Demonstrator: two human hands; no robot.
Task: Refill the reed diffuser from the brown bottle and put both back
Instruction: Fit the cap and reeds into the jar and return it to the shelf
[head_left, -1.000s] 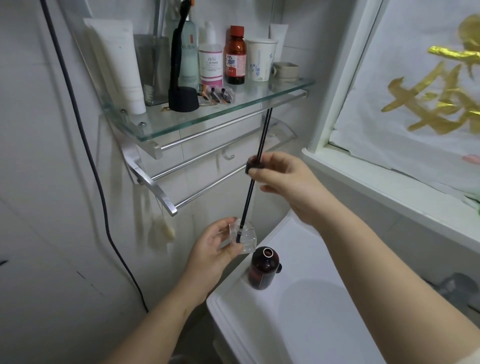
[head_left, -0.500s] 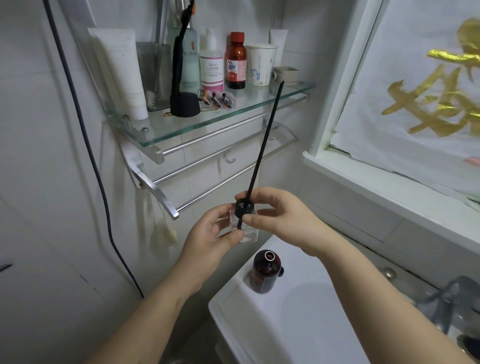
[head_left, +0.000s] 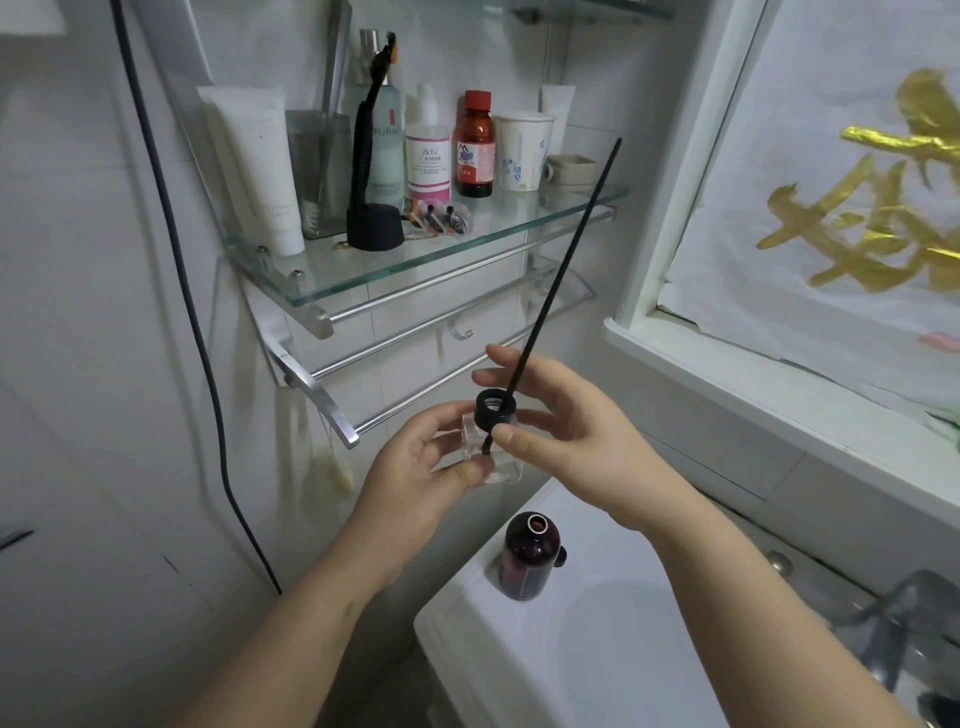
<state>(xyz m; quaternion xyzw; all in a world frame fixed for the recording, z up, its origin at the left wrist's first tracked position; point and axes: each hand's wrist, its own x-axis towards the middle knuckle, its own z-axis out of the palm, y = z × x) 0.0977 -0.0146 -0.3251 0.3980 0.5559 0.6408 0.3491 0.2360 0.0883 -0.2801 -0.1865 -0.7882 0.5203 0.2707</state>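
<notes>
My left hand (head_left: 415, 467) holds the clear square diffuser bottle (head_left: 496, 465) from the left side, in mid-air above the toilet tank. My right hand (head_left: 566, 436) grips the black ring cap (head_left: 495, 409) on the bottle's neck with thumb and fingers. A long black reed (head_left: 561, 265) passes through the cap into the bottle and leans up to the right. The brown bottle (head_left: 527, 564) stands uncapped on the white tank lid (head_left: 597, 649), below my hands, with its black cap (head_left: 561, 556) beside it.
A glass wall shelf (head_left: 415, 260) up left carries a white tube, a razor in a black stand, several bottles and a paper cup. Towel bars (head_left: 426, 332) run beneath it. A black cable (head_left: 208, 364) hangs on the left wall. A window sill (head_left: 779, 405) juts at right.
My right hand brought the reed and ring cap down from mid-height onto the diffuser's neck. The reed's top has tilted to the right. My left hand lifted the diffuser slightly.
</notes>
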